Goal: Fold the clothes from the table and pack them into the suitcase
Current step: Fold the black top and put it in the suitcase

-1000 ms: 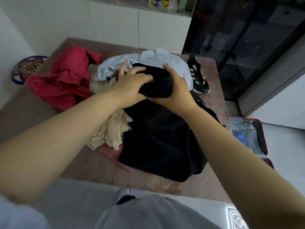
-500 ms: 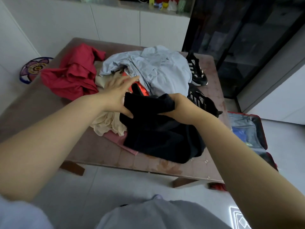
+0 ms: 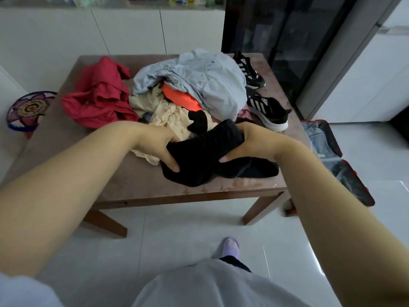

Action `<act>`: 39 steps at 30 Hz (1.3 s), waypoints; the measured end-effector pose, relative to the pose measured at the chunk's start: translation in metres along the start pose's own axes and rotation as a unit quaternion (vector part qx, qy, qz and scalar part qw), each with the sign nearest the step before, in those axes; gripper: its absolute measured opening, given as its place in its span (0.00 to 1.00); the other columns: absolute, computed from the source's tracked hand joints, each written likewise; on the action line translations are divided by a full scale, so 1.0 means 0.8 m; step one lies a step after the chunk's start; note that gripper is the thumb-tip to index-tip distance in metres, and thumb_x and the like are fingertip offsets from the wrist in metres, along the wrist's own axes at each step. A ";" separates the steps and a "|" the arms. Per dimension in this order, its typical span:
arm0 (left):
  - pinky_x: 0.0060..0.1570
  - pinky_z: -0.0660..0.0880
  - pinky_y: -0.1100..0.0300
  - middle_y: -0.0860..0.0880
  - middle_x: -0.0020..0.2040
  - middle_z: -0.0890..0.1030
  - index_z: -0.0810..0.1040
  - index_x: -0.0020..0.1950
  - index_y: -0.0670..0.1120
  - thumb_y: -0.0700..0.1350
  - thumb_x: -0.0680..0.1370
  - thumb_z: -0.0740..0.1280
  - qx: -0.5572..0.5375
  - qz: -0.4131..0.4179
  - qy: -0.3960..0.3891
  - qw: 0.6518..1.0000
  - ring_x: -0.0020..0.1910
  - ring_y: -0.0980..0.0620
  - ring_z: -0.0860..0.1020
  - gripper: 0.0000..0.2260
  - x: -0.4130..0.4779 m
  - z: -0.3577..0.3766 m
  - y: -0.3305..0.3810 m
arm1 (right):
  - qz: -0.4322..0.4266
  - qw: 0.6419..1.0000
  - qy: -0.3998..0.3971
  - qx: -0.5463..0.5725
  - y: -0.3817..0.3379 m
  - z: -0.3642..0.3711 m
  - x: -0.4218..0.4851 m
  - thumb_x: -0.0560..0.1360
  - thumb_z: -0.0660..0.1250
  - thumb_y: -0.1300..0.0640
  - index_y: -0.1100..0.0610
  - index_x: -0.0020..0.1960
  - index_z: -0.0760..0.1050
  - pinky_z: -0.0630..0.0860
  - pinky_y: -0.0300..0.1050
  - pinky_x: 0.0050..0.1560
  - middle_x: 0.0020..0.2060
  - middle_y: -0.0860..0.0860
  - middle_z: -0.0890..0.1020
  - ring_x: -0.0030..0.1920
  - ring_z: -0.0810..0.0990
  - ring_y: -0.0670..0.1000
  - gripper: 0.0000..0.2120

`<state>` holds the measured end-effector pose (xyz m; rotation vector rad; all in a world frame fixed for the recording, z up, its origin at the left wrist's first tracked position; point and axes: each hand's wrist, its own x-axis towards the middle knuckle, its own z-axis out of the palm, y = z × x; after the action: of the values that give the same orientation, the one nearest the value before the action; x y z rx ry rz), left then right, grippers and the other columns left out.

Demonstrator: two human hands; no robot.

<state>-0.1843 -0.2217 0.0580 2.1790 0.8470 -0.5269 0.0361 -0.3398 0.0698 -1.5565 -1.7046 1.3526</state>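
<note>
Brown table (image 3: 124, 173) on white tile floor (image 3: 177, 229), cabinets (image 3: 128, 29) behind; left hand (image 3: 159, 145), right hand (image 3: 250, 142) both grip black garment (image 3: 205, 158).

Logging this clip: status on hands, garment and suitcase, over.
Left hand, right hand both grip bunched black garment on the table. Suitcase open on floor beside table. Nothing seen blocking.

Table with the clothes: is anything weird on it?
Yes. Two black striped shoes stand on the table at its right edge, the far sneaker and the near sneaker, beside the heap of clothes. Shoes on a tabletop look odd.
</note>
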 end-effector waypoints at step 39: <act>0.50 0.76 0.61 0.50 0.42 0.83 0.79 0.45 0.47 0.43 0.64 0.76 -0.170 0.277 0.123 0.938 0.45 0.53 0.81 0.12 -0.106 0.039 0.230 | -0.092 0.989 0.090 0.069 -0.049 -0.004 -0.217 0.63 0.71 0.64 0.54 0.45 0.80 0.78 0.43 0.49 0.40 0.48 0.83 0.45 0.82 0.48 0.12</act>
<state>-0.1170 -0.3753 0.1758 2.0510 0.3704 0.1669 0.0637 -0.4949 0.1520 -1.3640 -1.5671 1.1747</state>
